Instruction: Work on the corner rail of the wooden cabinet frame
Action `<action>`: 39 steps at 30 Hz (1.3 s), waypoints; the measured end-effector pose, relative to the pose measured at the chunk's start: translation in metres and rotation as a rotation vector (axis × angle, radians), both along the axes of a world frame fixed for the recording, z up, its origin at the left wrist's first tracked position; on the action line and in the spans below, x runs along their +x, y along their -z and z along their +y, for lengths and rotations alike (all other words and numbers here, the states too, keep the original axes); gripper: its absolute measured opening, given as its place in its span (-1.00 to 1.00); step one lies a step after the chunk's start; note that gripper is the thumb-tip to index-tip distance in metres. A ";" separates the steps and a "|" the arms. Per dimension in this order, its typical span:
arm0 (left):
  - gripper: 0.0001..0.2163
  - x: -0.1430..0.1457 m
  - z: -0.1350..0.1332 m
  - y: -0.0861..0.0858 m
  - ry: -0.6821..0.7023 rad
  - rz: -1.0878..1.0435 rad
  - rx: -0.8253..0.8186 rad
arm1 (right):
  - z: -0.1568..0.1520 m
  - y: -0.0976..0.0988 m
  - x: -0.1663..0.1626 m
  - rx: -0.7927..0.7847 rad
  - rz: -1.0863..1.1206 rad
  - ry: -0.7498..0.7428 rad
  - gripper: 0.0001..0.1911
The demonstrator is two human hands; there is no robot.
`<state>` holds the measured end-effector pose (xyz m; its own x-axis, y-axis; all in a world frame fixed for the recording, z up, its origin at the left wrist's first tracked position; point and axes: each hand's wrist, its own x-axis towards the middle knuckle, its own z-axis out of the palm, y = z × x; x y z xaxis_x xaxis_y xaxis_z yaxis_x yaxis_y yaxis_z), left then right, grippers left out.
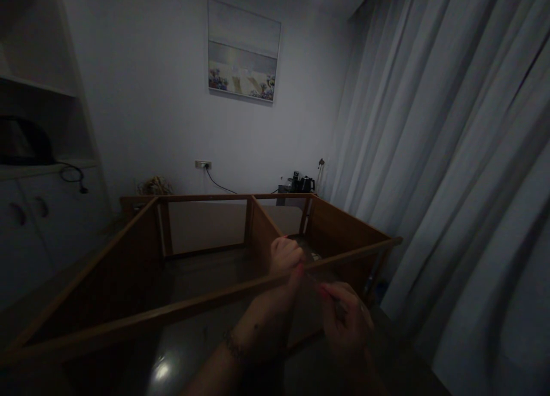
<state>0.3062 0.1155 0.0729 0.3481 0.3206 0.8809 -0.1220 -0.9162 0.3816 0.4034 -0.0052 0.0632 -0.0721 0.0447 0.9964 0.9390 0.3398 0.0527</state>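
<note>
A brown wooden frame with panel sides stands before me, divided by a middle panel. My left hand is closed around the front rail where the middle panel meets it, fingers on the far side and thumb on the near side. To its right and a little lower, my right hand is closed in a pinch. A faint thin piece seems to run from its fingertips toward the left thumb; dimness and blur hide what it is. A bracelet is on my left wrist.
A long curtain hangs on the right. White cabinets stand left, with a black appliance and its cord on top. Behind the frame are a black kettle, a wall socket with a plugged-in cord, and a picture.
</note>
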 end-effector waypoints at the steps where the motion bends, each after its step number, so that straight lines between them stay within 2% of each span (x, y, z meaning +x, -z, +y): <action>1: -0.39 0.003 0.003 0.003 -0.016 -0.010 0.020 | -0.001 -0.001 -0.002 -0.001 -0.050 0.010 -0.87; 5: -0.34 0.008 0.010 0.010 -0.112 -0.013 0.065 | -0.004 -0.004 -0.006 -0.038 -0.194 0.011 -0.77; 10: -0.38 -0.001 0.004 0.006 -0.140 0.052 0.100 | -0.002 -0.007 -0.005 -0.128 -0.120 -0.072 -0.66; 16: -0.41 -0.010 -0.006 -0.005 -0.102 0.077 0.054 | 0.001 -0.012 -0.007 -0.151 -0.015 -0.070 -0.66; 23: -0.55 -0.032 -0.038 -0.021 -0.043 0.071 -0.022 | -0.003 -0.003 -0.004 -0.130 -0.004 -0.155 -0.63; 32: -0.52 -0.032 -0.046 -0.027 -0.019 0.043 -0.067 | -0.002 -0.005 0.000 -0.090 -0.100 0.002 -0.60; 39: -0.59 -0.036 -0.045 -0.023 -0.011 0.049 -0.063 | -0.001 -0.005 0.001 -0.065 -0.121 -0.015 -0.62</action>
<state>0.2700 0.0703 0.0962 0.3869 0.3788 0.8407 -0.0919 -0.8914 0.4439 0.4047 -0.0062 0.0677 -0.1931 0.1066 0.9754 0.9219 0.3599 0.1432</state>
